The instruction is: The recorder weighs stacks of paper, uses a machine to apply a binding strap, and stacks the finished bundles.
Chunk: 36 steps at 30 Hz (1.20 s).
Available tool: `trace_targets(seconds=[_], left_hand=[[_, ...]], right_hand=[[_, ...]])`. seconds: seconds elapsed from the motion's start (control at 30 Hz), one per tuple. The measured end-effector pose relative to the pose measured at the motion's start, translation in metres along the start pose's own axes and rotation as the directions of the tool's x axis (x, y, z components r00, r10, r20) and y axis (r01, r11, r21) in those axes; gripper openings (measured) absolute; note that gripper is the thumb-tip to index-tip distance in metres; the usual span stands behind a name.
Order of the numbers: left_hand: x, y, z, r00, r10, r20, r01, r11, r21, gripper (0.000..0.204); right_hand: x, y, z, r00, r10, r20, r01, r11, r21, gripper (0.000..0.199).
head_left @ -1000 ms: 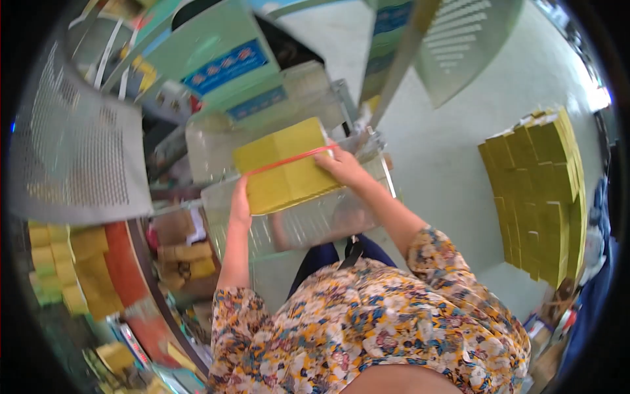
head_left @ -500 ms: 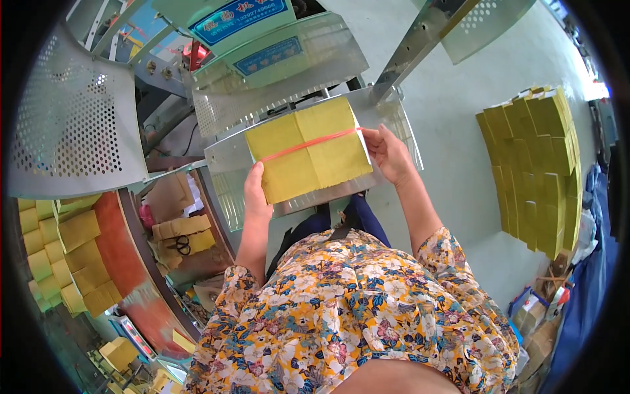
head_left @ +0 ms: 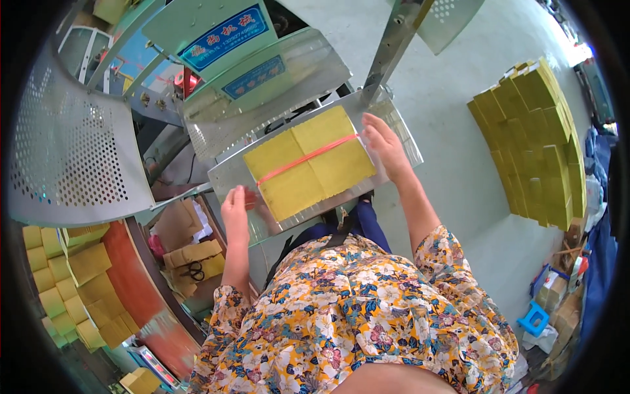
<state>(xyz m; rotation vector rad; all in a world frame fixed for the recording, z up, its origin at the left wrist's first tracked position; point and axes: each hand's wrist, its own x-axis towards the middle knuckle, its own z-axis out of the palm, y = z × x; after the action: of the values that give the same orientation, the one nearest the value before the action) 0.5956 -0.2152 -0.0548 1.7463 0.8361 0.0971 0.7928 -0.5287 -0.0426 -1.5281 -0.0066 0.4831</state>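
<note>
A bundle of yellow paper [head_left: 308, 180], bound across the middle by a pinkish-red strap [head_left: 298, 162], lies on the metal machine table [head_left: 226, 172] in front of me. My left hand [head_left: 236, 209] is off the bundle's left end, its fingers loosely apart and holding nothing. Beyond the right end, my right hand [head_left: 386, 146] is held with straight fingers, also free of the bundle. The underside of the bundle is hidden.
A green machine housing [head_left: 167, 29] and a clear guard rise behind the table. Perforated metal [head_left: 75, 144] stands left, a steel post [head_left: 387, 49] right. Yellow bundles are piled at right [head_left: 528, 141] and left [head_left: 59, 279]. Scissors [head_left: 195, 270] lie among cardboard.
Both hands have let go of the bundle's ends and moved apart, the left one outward and down. The bundle sits slightly more tilted, and the whole view has shifted a little.
</note>
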Motion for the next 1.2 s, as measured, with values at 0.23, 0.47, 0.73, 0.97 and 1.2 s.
trace_targets(seconds=[0.23, 0.47, 0.73, 0.97, 1.2], left_hand=[[0.032, -0.002, 0.048, 0.968, 0.04, 0.247, 0.118, 0.796, -0.593, 0.062], [0.002, 0.004, 0.049, 0.96, -0.005, 0.278, 0.195, 0.725, -0.66, 0.064], [-0.075, 0.067, 0.12, 0.873, 0.383, 0.301, -0.421, 0.904, 0.071, 0.061], [-0.119, 0.093, 0.255, 0.804, 0.132, 0.579, 0.021, 0.968, -0.25, 0.058], [-0.211, 0.118, 0.429, 0.558, -0.015, 0.83, 0.331, 0.921, -0.206, 0.056]], right_hand=[[0.001, 0.025, -0.011, 0.957, -0.065, 0.281, 0.071, 0.997, -0.013, 0.059], [0.043, 0.05, 0.006, 0.976, 0.203, 0.075, -0.207, 0.977, 0.058, 0.042], [-0.002, 0.071, -0.004, 0.999, -0.005, -0.053, -0.015, 0.923, -0.384, 0.043], [-0.131, 0.09, -0.155, 0.928, 0.211, -0.306, -0.118, 0.947, 0.298, 0.037], [-0.256, 0.153, -0.352, 0.818, 0.302, -0.49, 0.125, 0.738, 0.663, 0.036]])
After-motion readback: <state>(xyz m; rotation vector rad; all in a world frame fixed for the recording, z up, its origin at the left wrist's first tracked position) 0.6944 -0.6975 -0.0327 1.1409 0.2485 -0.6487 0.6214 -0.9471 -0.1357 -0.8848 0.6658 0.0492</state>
